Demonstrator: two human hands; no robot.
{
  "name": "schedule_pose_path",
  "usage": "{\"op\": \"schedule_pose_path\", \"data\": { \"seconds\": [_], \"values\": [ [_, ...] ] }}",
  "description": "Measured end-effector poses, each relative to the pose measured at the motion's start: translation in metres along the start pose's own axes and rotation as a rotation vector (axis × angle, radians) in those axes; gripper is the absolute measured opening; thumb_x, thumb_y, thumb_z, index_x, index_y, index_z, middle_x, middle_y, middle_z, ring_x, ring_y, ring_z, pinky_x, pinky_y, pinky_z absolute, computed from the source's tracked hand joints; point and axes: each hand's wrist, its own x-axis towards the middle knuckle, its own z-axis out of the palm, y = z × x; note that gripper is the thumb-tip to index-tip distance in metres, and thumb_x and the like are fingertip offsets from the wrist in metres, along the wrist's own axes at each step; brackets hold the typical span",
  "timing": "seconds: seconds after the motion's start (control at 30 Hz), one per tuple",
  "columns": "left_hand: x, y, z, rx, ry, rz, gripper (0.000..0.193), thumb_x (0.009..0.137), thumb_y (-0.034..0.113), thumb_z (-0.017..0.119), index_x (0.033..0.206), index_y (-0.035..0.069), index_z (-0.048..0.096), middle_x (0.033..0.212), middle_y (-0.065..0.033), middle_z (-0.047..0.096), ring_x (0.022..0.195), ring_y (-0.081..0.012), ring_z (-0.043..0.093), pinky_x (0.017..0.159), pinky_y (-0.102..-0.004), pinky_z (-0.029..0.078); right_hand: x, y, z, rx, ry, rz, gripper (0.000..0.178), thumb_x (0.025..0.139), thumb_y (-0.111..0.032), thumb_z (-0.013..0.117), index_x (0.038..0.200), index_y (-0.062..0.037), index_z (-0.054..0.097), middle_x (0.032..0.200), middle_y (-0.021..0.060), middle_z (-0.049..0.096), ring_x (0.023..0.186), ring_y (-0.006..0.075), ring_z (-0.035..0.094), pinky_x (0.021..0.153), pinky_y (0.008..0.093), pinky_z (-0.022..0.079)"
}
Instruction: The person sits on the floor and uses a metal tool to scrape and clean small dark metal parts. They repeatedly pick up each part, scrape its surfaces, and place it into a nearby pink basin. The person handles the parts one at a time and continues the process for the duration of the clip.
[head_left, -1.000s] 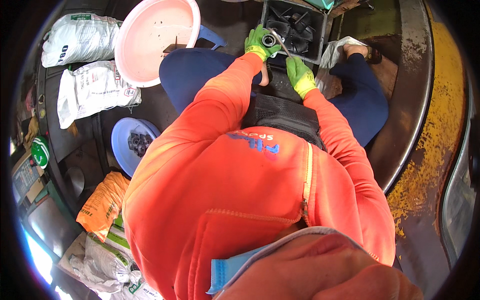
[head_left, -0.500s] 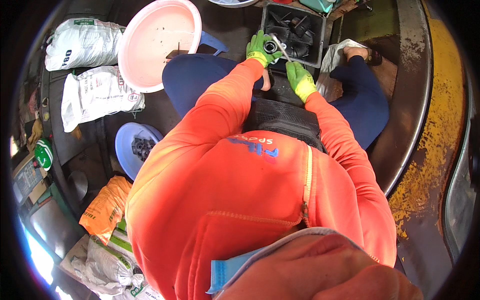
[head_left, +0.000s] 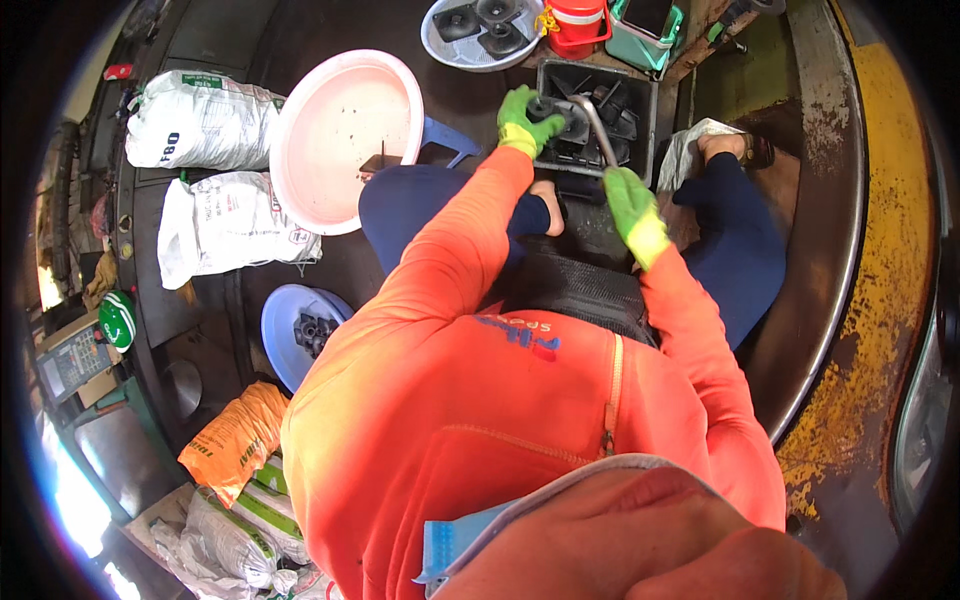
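My left hand [head_left: 527, 122], in a green and yellow glove, is closed around a dark moulded part [head_left: 572, 126] at the near left of a black crate [head_left: 651, 140]. My right hand [head_left: 632, 207], gloved alike, grips the lower end of a slim metal rod [head_left: 601, 137] with a bent upper end. That bent end is beside the part; whether they touch I cannot tell. Several similar black parts [head_left: 618, 106] with fins lie in the crate.
A pink basin [head_left: 290, 160] stands left of my knee, near white sacks [head_left: 225, 225]. Blue basins [head_left: 280, 345] hold dark parts. Beyond the crate are a light-coloured basin [head_left: 440, 50] with black parts, a red container [head_left: 575, 25] and a teal box [head_left: 640, 45]. A metal edge [head_left: 835, 260] runs along the right.
The whole view has shifted, so the far basin and red container show more. My left hand has turned the part, whose round opening faced up before. The rod's bent end now shows more plainly.
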Motion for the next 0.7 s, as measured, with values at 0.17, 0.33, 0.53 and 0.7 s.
{"op": "schedule_pose_path", "data": {
  "seconds": [0.17,0.33,0.53,0.7],
  "values": [
    [0.105,0.011,-0.035,-0.346,0.039,-0.219,0.076,0.066,0.035,0.079,0.128,0.000,0.051,0.119,-0.0171,0.060,0.111,-0.0289,0.055,0.094,-0.0361,0.043,-0.036,-0.007,-0.064,0.087,0.121,-0.258,0.021,0.098,-0.016,0.048,0.095,0.0007,0.060,0.080,0.0056,0.057,0.068,0.0129,0.051,0.060,0.0272,0.042],
    [0.181,-0.041,-0.026,-0.083,0.125,-0.427,0.086,0.074,0.053,0.066,0.135,-0.002,0.042,0.133,-0.0241,0.048,0.123,-0.0380,0.048,0.101,-0.0391,0.037,-0.042,-0.006,-0.067,0.804,0.112,0.297,0.029,0.098,-0.027,0.043,0.090,-0.0041,0.058,0.061,-0.0037,0.043,0.050,0.0044,0.034,0.045,0.0218,0.025],
    [0.139,-0.038,0.009,0.177,-0.038,-0.068,0.061,0.082,0.051,0.053,0.117,0.002,0.061,0.119,-0.0196,0.060,0.115,-0.0347,0.054,0.097,-0.0395,0.040,-0.030,-0.017,-0.067,0.877,0.140,0.345,0.028,0.098,-0.027,0.044,0.089,-0.0039,0.058,0.055,-0.0059,0.036,0.045,0.0034,0.028,0.041,0.0205,0.020],
    [0.056,0.019,0.033,0.593,-0.434,0.224,0.028,0.078,0.031,0.058,0.087,0.008,0.071,0.085,-0.0145,0.069,0.083,-0.0345,0.066,0.073,-0.0440,0.050,-0.028,-0.019,-0.061,0.897,0.072,0.367,0.027,0.098,-0.025,0.045,0.090,-0.0026,0.059,0.055,-0.0051,0.038,0.045,0.0041,0.028,0.041,0.0216,0.021]
  ]
}}
